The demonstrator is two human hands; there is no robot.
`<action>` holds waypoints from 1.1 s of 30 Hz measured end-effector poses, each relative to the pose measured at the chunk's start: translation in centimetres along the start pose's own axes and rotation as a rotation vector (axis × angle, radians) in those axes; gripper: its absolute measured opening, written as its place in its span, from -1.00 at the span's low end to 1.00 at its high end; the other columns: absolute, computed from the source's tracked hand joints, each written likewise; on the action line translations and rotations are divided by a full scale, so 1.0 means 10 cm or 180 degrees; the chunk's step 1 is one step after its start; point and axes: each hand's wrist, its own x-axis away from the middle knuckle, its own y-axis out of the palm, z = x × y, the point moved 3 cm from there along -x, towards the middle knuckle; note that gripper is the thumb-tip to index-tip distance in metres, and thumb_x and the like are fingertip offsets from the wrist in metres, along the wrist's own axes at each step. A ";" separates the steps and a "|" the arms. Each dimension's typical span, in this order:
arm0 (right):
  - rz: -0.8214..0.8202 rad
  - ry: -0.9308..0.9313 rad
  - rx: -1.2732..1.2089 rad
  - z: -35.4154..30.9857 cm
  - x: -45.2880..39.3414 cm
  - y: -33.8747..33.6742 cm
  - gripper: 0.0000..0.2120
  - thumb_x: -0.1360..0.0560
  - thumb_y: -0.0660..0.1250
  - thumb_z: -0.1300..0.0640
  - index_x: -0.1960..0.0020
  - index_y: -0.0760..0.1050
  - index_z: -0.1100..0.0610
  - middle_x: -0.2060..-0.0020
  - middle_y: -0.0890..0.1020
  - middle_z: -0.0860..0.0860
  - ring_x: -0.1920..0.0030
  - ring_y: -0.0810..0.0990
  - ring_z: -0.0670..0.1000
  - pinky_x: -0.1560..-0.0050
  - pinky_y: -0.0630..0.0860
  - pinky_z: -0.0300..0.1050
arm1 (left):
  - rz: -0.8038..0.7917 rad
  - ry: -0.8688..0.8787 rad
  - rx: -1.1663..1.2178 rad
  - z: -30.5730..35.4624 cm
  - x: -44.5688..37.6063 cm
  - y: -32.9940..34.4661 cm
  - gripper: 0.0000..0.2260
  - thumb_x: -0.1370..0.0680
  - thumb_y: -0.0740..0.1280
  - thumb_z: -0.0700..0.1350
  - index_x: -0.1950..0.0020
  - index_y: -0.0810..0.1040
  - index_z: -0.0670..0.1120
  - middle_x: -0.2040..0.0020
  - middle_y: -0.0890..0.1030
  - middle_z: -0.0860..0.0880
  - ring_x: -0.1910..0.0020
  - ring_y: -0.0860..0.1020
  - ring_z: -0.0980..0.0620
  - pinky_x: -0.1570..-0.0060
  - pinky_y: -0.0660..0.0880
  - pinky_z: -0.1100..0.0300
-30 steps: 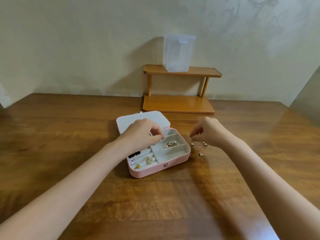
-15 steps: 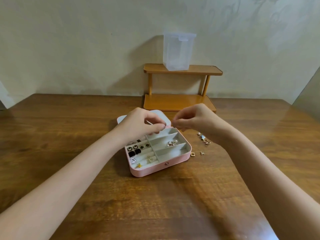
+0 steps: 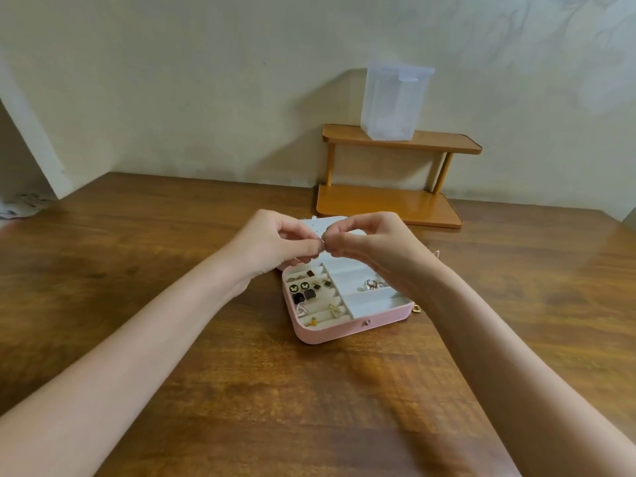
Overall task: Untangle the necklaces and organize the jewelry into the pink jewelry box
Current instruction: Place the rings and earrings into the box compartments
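Note:
The pink jewelry box (image 3: 347,328) lies open on the wooden table, its white lid (image 3: 318,226) tipped back behind my hands. Dark square and butterfly earrings (image 3: 304,291) fill its left rows, and silver hoop earrings (image 3: 372,284) sit in a right compartment. My left hand (image 3: 272,244) and my right hand (image 3: 370,246) meet fingertip to fingertip above the box's back edge. Together they pinch a tiny silvery piece of jewelry (image 3: 323,241), too small to identify. A gold piece (image 3: 416,309) lies on the table just right of the box.
A two-tier wooden shelf (image 3: 389,201) stands at the back against the wall, with a translucent plastic container (image 3: 394,101) on its top tier. A bit of pale jewelry (image 3: 437,253) peeks out beyond my right wrist. Crumpled cloth (image 3: 20,204) lies off the table's far left.
My right hand lifted from the loose pieces on the table and moved left to meet my left hand above the box. Both now pinch one small piece.

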 end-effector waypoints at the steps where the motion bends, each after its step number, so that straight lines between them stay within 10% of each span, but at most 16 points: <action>1: 0.0084 -0.0038 0.0010 -0.02 -0.01 0.01 -0.94 -0.44 0.42 0.24 0.18 0.62 0.23 0.16 0.66 0.09 0.12 0.64 -0.03 -0.04 0.58 -0.16 | 0.0111 0.0003 0.0050 0.00 0.00 -0.03 -0.97 -0.44 0.44 -0.17 0.20 0.65 -0.05 0.28 0.68 0.00 0.30 0.60 0.19 0.29 0.55 0.38; 10: 0.0194 -0.0123 0.0878 -0.16 -0.05 0.11 -0.94 -0.46 0.40 0.13 0.18 0.62 0.09 0.25 0.60 -0.10 0.32 0.51 -0.17 0.42 0.37 -0.43 | 0.0118 0.0195 0.0000 -0.02 0.03 -0.17 -0.98 -0.43 0.45 -0.16 0.19 0.65 -0.05 0.35 0.65 0.10 0.33 0.58 0.25 0.35 0.47 0.43; 17: -0.0138 0.0554 0.1278 -0.04 -0.05 0.14 -0.93 -0.47 0.39 0.17 0.17 0.63 0.12 0.03 0.63 -0.01 0.08 0.55 -0.01 -0.10 0.50 0.01 | 0.0103 0.0042 -0.0296 -0.19 0.08 -0.19 -0.95 -0.44 0.45 -0.17 0.20 0.64 -0.04 0.23 0.65 0.02 0.24 0.57 0.14 0.16 0.52 0.22; 23: -0.0329 0.0819 0.1575 -0.01 -0.03 0.13 -0.93 -0.48 0.38 0.16 0.12 0.62 0.15 0.16 0.58 -0.06 0.17 0.48 -0.07 0.24 0.39 -0.23 | 0.0126 -0.0193 -0.0716 -0.38 0.10 -0.18 -0.96 -0.45 0.45 -0.12 0.17 0.61 -0.02 0.15 0.60 0.06 0.13 0.51 0.10 -0.02 0.51 0.03; 33: -0.0328 0.0625 0.1800 0.01 -0.07 0.19 -0.86 -0.48 0.38 0.17 0.02 0.62 0.21 0.10 0.55 -0.01 0.18 0.42 -0.12 0.28 0.35 -0.27 | 0.0120 -0.0110 -0.1079 -0.38 0.08 -0.14 -0.87 -0.49 0.41 -0.10 -0.03 0.60 -0.02 0.02 0.60 0.06 0.17 0.51 0.20 0.24 0.40 0.33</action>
